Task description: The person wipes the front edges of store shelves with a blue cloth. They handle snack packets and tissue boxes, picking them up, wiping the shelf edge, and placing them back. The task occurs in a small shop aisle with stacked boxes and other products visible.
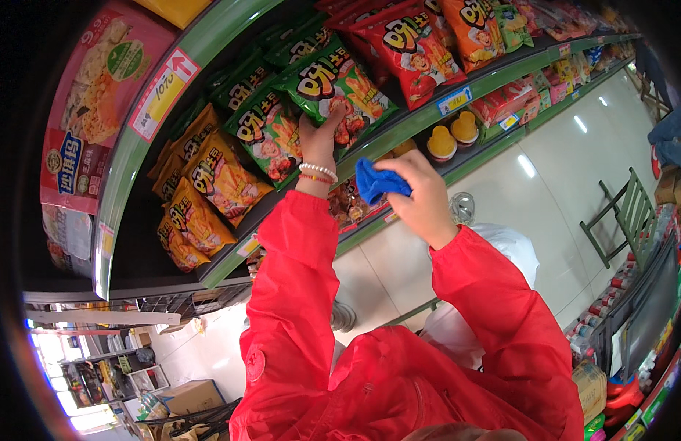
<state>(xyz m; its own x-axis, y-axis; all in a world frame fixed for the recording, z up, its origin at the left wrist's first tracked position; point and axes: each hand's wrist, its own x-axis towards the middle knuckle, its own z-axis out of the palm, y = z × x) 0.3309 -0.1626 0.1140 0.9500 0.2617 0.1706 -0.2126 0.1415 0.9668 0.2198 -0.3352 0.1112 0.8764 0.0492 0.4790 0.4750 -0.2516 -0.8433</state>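
My left hand (320, 144), with a white bead bracelet and a red one at the wrist, grips the lower edge of a green snack bag (338, 85) on the shelf. Another green bag (266, 135) stands beside it. To the right, my right hand (420, 190) pinches a bunched blue cloth (378, 181) between thumb and fingers, in front of the shelf edge. Yellow snack bags (222, 179) lean at the left. Red bags (409, 49) stand on the right of the green ones. Both my sleeves are red.
The green shelf edge (423, 125) carries price tags. Beneath it, yellow-topped cups (442, 144) and red boxes (506, 102) sit on a lower shelf. A folding chair (630, 215) stands on the tiled floor at right. A cardboard box (192, 397) is at lower left.
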